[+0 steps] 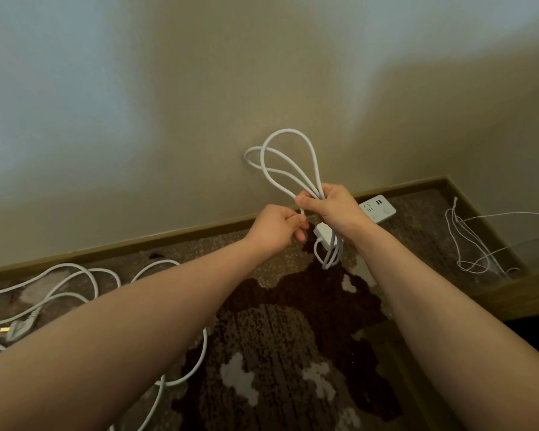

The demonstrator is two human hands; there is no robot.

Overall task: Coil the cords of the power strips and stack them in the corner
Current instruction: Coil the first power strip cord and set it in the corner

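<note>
My right hand grips a bundle of white cord loops that rise above the fist in front of the wall; shorter loops and the white plug hang below it. My left hand pinches one strand of the same cord just left of the right fist. A white power strip shows behind my right wrist, by the baseboard; I cannot tell whether it rests on the carpet. More loose white cord with a plug sprawls on the carpet at the left.
A beige wall and brown baseboard run across the back and meet a second wall at the right corner. Thin white string lies tangled in that corner. Patterned brown carpet covers the floor.
</note>
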